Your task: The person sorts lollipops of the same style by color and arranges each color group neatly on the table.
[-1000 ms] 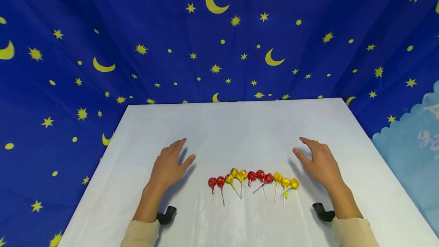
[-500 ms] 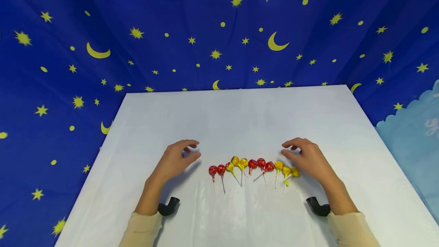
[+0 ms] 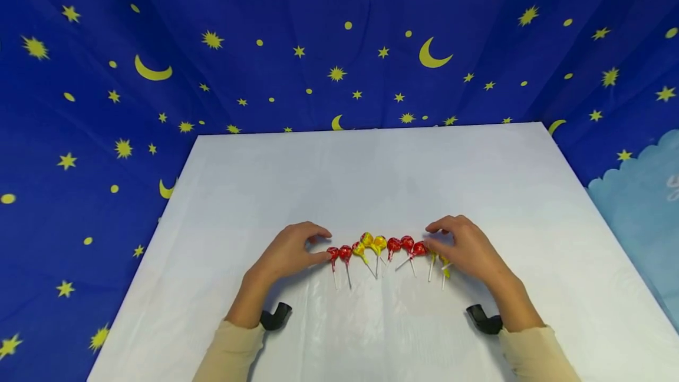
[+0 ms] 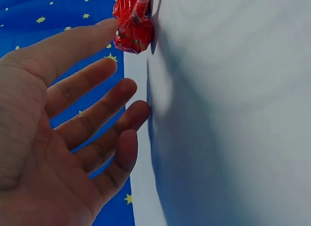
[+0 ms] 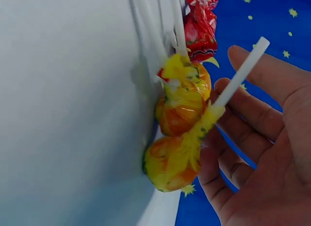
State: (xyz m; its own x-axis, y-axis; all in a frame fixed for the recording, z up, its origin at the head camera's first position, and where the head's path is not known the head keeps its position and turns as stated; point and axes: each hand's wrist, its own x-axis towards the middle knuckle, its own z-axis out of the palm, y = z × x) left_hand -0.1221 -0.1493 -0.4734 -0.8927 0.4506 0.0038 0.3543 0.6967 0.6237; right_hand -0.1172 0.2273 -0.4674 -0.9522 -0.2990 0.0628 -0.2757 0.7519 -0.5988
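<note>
Wrapped lollipops lie in an uneven row on the white table (image 3: 371, 181). At its left end are two red lollipops (image 3: 345, 254), then three yellow lollipops (image 3: 367, 240), three red lollipops (image 3: 394, 244) and more yellow ones. My left hand (image 3: 289, 255) is beside the leftmost lollipop, fingers loosely bent. In the left wrist view its thumb tip meets the edge of a red wrapper (image 4: 133, 39); contact is unclear. My right hand (image 3: 467, 252) hovers at the right end, partly hiding the yellow lollipops (image 5: 170, 163). Its fingers are relaxed behind them, gripping nothing visible.
Black curved pieces (image 3: 276, 316) stick out at both wrists, near the beige sleeves (image 3: 230, 346). A blue curtain (image 3: 265, 75) with yellow moons and stars hangs behind the table and along its sides. A light blue patch (image 3: 642, 193) is at right.
Both hands have moved inward to the ends of the lollipop row, their fingers bending somewhat. The head view has tilted down slightly. The lollipops keep their arrangement.
</note>
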